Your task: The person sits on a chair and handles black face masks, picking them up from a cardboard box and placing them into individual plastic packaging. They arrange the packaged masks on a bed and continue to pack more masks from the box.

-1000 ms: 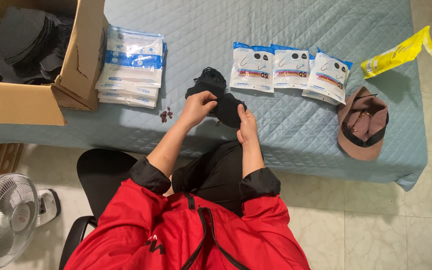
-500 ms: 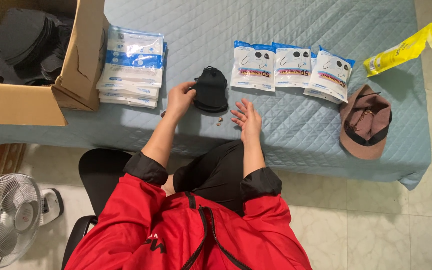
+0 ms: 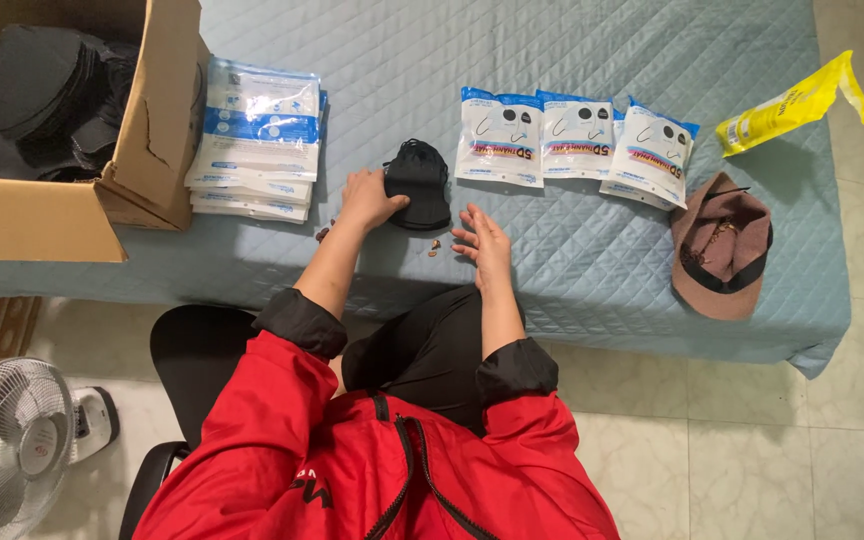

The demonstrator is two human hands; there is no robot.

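My left hand (image 3: pixel 367 197) grips the left side of a small stack of black masks (image 3: pixel 420 182) lying on the blue-grey quilted table (image 3: pixel 592 270). My right hand (image 3: pixel 483 241) rests on the quilt just right of the stack, fingers spread, holding nothing. A few tiny brown bits (image 3: pixel 433 248) lie on the quilt between the two hands. Beyond the stack, three sealed mask packets (image 3: pixel 572 140) lie in a row.
A pile of flat white-and-blue packets (image 3: pixel 257 140) sits to the left, beside an open cardboard box (image 3: pixel 72 215) of black masks. A brown cap (image 3: pixel 720 245) and a yellow bag (image 3: pixel 792 103) lie to the right. A white fan (image 3: pixel 12 450) stands on the floor.
Both hands held the black masks together a second ago. My right hand has let go and settled open on the quilt; my left hand shifted the stack slightly away, uncovering the small brown bits.
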